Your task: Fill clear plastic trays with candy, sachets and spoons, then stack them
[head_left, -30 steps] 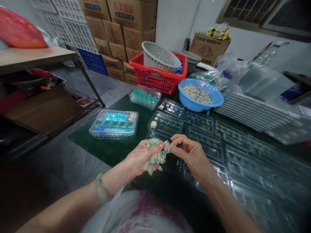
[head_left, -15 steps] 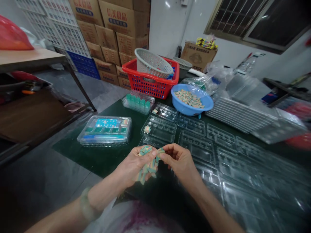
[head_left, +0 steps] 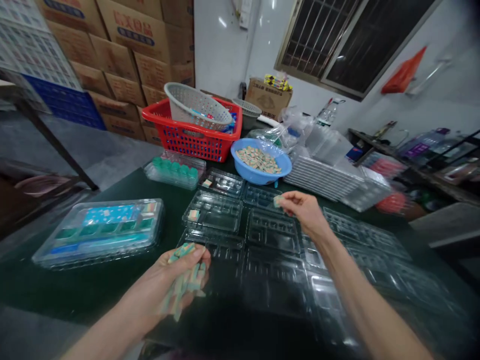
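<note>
Clear plastic makes up the shut rectangular case (head_left: 105,230) at my far left, with a blue patterned panel and green compartments showing through, on the dark green tabletop (head_left: 101,292). Behind it, to the right, a clear plastic tray of round green cups (head_left: 175,171) sits in front of the red slatted plastic basket (head_left: 195,141), which has a grey perforated colander (head_left: 197,106) leaning in it.

Nearer me, my left hand (head_left: 165,272) is curled, thumb pressed over a loose bunch of small green-and-peach striped pieces (head_left: 180,287); some ends poke out below. Just beyond it begin the compartmented clear plastic trays; one (head_left: 221,217) carries a small pale striped block (head_left: 193,215) in its left side.

Farther right, the round light-blue plastic bowl (head_left: 243,170) is heaped with more such pieces (head_left: 258,159). In front of it, my right hand (head_left: 304,212) pinches one small striped piece (head_left: 278,201) between thumb and fingers. That piece appears over the right end of a clear tray in the second column (head_left: 258,196); I can't tell whether it touches. The tray stretches leftward from my fingertips, its long axis running mostly side to side, and my right hand is much nearer to it than my left. Farther right lie more clear trays (head_left: 363,235).
</note>
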Motion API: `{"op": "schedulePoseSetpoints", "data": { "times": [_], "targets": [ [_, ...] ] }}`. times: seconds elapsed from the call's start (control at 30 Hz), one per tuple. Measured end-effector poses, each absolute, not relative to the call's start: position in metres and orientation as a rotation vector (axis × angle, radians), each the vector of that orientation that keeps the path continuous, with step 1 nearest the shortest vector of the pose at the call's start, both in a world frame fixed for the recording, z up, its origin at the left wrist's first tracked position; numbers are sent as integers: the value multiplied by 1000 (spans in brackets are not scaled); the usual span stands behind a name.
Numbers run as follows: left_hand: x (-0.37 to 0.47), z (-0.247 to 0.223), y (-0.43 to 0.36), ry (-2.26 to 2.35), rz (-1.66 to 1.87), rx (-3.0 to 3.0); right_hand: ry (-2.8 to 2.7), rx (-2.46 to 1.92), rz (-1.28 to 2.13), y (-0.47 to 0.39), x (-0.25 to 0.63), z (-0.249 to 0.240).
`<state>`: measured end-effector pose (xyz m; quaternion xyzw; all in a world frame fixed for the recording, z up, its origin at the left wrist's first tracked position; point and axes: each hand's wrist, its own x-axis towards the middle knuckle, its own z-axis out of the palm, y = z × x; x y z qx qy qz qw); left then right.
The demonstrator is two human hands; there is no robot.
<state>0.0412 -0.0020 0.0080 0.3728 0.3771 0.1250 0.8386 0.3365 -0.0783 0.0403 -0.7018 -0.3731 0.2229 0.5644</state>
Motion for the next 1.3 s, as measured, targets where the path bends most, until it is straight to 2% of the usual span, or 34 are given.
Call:
{"op": "schedulePoseSetpoints", "data": {
  "times": [0.1, 0.23, 0.47, 0.8, 1.3],
  "targets": [
    [42, 5, 0, 794, 265, 805, -890, -1695, 515, -62, 368, 40],
    [48, 5, -3, 800, 259, 754, -1190, -1781, 567, -23, 358, 19],
    [45, 11, -3, 789, 253, 750, -1469, -1966, 471, 28, 366, -9],
    [50, 13, -8, 831, 176, 762, -1739, -2184, 246, 26, 359, -14],
    [47, 2, -13, 857, 181, 792, -1850, -2115, 425, 27, 369, -2]
  ]
}}
